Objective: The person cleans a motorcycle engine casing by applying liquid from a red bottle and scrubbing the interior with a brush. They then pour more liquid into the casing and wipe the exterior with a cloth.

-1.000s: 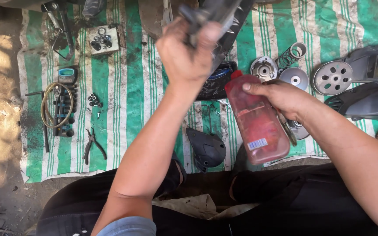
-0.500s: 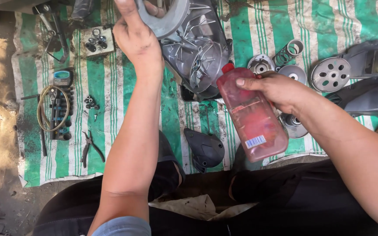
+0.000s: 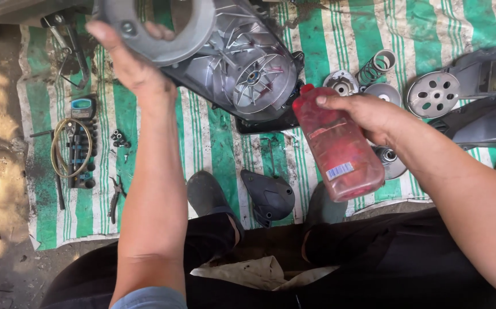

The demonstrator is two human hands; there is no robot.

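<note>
My left hand [image 3: 129, 62] grips the rim of a large grey metal engine cover [image 3: 225, 54], lifted at the top of the view with its finned inside and round hub facing me. My right hand [image 3: 368, 114] holds a clear plastic bottle of red liquid [image 3: 337, 146] by its upper part. The bottle is tilted, its red cap pointing toward the cover's lower right edge. Both forearms reach out over my knees in dark trousers.
A green and white striped mat [image 3: 213, 143] lies on dirt ground. On it are a socket set with a coiled cable [image 3: 75, 146], pliers [image 3: 115, 197], a small dark cover [image 3: 268, 197], a spring [image 3: 377, 66], round pulley discs [image 3: 433, 94] and grey body panels [image 3: 485, 123].
My left hand has turned and raised the engine cover so its inside faces me. The bottle has tilted with its cap nearer the cover.
</note>
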